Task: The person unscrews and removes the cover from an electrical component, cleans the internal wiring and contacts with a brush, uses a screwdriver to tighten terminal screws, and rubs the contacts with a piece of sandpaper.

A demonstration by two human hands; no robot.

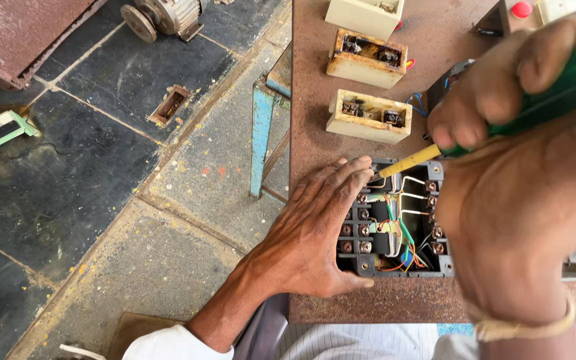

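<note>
**Screwdriver at the open switch box**

Left hand [315,227] lies flat, fingers released and spread, pressing the left edge of the black switch box [395,220], which sits on the near part of the rusty brown surface [315,80]. Right hand [501,100], fingers clenched around a green-handled screwdriver [435,155]; its yellow shaft points at the box's far left corner (tip hidden by the left fingertips). Coloured wires fill the box. Two cream housings [368,115] sit farther back. A motor [161,17] lies on the floor, far left.

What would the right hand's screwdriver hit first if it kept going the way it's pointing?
The right hand aims the screwdriver down-left. Its tip is almost at the left hand's fingertips on the black wiring box; it likely meets a terminal there, though depth is unclear.
</note>
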